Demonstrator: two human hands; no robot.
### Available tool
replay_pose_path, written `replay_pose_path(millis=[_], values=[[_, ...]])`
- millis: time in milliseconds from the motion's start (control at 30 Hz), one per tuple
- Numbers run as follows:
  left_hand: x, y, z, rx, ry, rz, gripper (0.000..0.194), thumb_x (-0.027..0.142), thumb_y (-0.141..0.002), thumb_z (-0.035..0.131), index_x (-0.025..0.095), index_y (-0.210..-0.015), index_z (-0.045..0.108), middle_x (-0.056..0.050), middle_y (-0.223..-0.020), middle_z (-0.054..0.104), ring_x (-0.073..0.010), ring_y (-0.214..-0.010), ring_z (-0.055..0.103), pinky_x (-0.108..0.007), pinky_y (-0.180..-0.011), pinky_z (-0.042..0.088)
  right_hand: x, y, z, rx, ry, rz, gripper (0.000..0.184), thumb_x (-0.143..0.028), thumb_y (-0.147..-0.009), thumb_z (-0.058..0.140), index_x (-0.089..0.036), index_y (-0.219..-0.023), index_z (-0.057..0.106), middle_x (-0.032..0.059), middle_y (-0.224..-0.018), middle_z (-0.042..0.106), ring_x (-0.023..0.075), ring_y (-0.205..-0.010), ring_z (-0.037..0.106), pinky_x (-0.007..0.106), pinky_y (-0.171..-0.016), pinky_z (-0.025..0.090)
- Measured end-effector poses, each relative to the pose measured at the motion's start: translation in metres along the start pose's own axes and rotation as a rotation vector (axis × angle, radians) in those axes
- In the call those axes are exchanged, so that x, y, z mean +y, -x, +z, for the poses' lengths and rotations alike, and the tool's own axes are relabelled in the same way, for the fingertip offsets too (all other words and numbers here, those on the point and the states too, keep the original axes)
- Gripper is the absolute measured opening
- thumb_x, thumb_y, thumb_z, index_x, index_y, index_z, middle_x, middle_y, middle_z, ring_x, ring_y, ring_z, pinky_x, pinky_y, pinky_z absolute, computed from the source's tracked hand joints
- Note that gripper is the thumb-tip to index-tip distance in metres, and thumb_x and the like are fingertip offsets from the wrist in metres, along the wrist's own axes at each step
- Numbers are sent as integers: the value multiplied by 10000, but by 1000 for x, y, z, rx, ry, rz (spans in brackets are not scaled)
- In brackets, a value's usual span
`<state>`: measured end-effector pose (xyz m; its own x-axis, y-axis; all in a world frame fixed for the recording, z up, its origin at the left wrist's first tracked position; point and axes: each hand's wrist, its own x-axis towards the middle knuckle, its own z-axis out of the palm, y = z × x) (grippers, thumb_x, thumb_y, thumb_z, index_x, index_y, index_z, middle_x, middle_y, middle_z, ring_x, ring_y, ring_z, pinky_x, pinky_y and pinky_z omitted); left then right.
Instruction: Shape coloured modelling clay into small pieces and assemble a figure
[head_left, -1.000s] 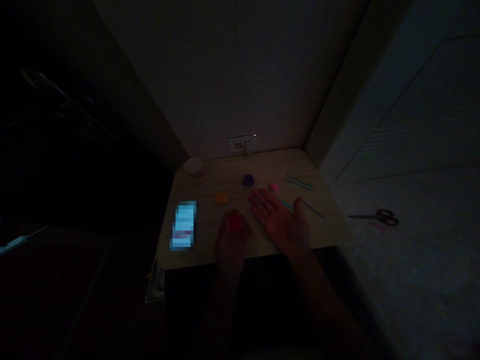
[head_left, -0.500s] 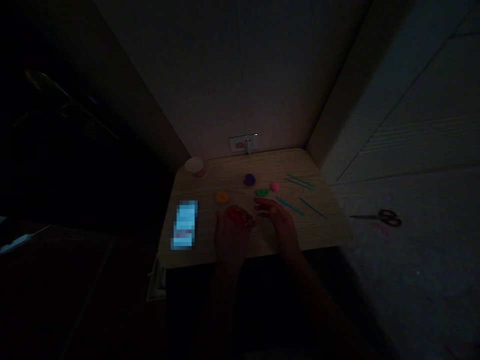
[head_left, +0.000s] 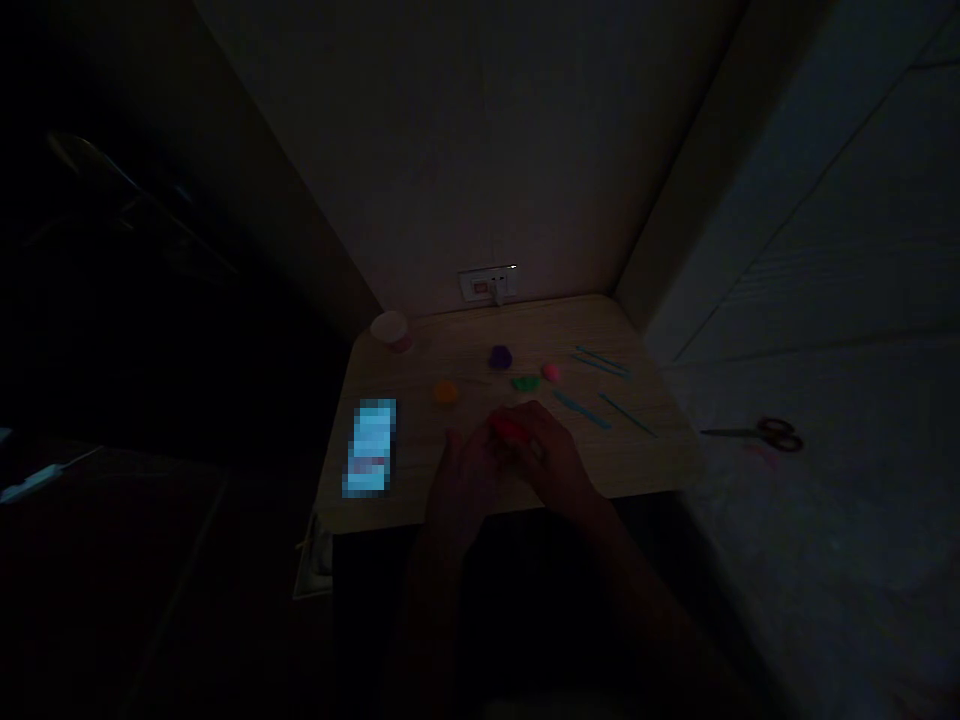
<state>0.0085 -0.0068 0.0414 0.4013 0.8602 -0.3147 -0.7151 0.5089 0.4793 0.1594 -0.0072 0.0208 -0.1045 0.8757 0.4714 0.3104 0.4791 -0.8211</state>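
Observation:
A red lump of modelling clay is pinched in the fingers of my right hand, close above the table. My left hand lies beside it with the palm turned up and the thumb spread; its fingertips reach under or against the red clay, though the dark hides the exact contact. Beyond the hands sit an orange lump, a purple lump, a green piece and a pink ball. A flat blue modelling tool lies just past my right hand.
On the wooden table a lit phone lies at left, and a white tub stands at the back-left corner. More thin blue sticks lie at right. Scissors rest on the pale surface beyond the right edge. A wall socket is behind.
The red clay has gone from my left palm into my right fingers, moving right. My right hand has come left and closed on it, and the hands now meet.

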Motion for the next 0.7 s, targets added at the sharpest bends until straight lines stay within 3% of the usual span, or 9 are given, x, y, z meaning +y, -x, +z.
replay_pose_path(millis=[133, 267, 367, 500, 567, 633, 700], values=[[1, -2, 2, 44, 27, 90, 630, 581, -1064, 377, 119, -1414, 623, -185, -1369, 696, -270, -1273, 660, -429, -1157, 461, -7, -2, 4, 91, -14, 66, 273, -336, -1086, 440, -256, -1182, 683, 102, -1100, 690, 266, -1042, 648, 474, -948, 552], [-4, -6, 9, 84, 72, 142, 507, 488, -1066, 422, 164, -1373, 662, -158, -1422, 674, -268, -1339, 635, -403, -1101, 530, -16, 1, 20, 8, 53, -1, 239, -295, -1015, 534, -266, -1204, 677, 128, -1275, 650, 316, -1235, 569, 577, -1099, 458], [-9, -12, 11, 153, 56, 188, 345, 304, -1053, 447, 229, -1235, 730, -89, -1346, 725, -245, -1369, 620, -383, -1082, 555, -21, 5, 28, -38, 45, -11, 298, -347, -932, 638, -262, -1215, 679, 139, -1415, 578, 360, -1358, 494, 624, -1169, 385], [-20, -13, 18, 163, -4, 245, 343, 156, -983, 489, 220, -1210, 737, -70, -1391, 708, -223, -1407, 595, -369, -1177, 483, -26, -1, 26, 159, -9, 41, 501, -498, -997, 551, -297, -1456, 548, 136, -1580, 450, 377, -1498, 382, 642, -1233, 317], [-26, -10, 24, 104, -31, 271, 351, 209, -984, 511, 235, -1265, 720, -73, -1469, 659, -249, -1465, 539, -399, -1209, 452, -25, -10, 24, 201, 52, 27, 631, -533, -1035, 464, -306, -1614, 358, 128, -1677, 354, 378, -1579, 273, 681, -1273, 205], [-27, -7, 29, 63, -34, 276, 382, 401, -1027, 481, 287, -1323, 694, -68, -1506, 630, -276, -1525, 465, -444, -1197, 466, -22, -20, 23, 85, 162, -21, 727, -579, -1033, 454, -292, -1670, 254, 121, -1752, 236, 399, -1639, 101, 731, -1276, 75], [-23, -6, 30, 41, -6, 233, 538, 625, -1015, 422, 317, -1390, 652, -86, -1523, 610, -317, -1550, 424, -514, -1175, 481, -20, -27, 23, -72, 243, -71, 817, -629, -1010, 490, -256, -1687, 227, 135, -1782, 150, 421, -1647, -19, 756, -1263, 7]])
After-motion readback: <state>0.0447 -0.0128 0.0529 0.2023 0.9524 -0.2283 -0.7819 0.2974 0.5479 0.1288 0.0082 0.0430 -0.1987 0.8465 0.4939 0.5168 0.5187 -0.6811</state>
